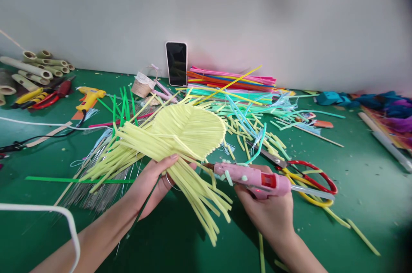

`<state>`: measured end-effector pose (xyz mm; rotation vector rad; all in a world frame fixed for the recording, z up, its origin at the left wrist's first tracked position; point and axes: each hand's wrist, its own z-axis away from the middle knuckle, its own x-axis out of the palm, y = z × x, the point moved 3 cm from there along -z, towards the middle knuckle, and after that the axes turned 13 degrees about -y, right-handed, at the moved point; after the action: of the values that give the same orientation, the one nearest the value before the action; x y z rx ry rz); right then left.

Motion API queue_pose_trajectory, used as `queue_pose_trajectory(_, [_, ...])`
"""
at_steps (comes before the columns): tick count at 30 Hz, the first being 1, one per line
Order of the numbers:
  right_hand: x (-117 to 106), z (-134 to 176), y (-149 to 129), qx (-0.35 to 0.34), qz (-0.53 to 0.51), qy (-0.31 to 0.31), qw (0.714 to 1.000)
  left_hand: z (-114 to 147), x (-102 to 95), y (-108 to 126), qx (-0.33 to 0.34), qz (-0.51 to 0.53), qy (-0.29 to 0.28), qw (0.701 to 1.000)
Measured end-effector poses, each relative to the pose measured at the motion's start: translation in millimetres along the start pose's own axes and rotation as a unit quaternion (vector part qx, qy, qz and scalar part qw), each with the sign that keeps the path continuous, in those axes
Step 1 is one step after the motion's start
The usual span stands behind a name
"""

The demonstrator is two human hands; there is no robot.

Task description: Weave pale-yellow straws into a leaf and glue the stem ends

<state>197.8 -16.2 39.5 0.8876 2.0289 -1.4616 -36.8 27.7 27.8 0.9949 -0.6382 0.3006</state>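
Observation:
A pale yellow-green leaf (189, 129) made of pipe cleaners is up off the table, its loose ends fanning out to the left and lower right. My left hand (157, 183) grips it at the base, thumb on top, with the fingers mostly hidden beneath. In my right hand (270, 210) is a pink glue gun (251, 176), held with a clear glue stick poking from its back. The gun's nozzle points left, close to the pipe cleaners near my left fingertips; whether it touches them I cannot tell. Bits of mint fuzz cling to the gun.
Red-and-yellow scissors (310, 178) lie right of the glue gun. Behind are cut pipe cleaners, coloured bundles (231, 80) and a phone (177, 63) against the wall. A yellow glue gun (88, 98), pliers (54, 95), bamboo pieces (35, 73) and wires (96, 183) occupy the left.

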Motion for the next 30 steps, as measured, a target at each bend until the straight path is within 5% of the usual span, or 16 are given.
queue_pose_trajectory(30, [1.7, 5.5, 6.0, -0.024, 0.005, 0.002, 1.000, 0.2, 3.6, -0.3, 0.013, -0.012, -0.006, 1.000])
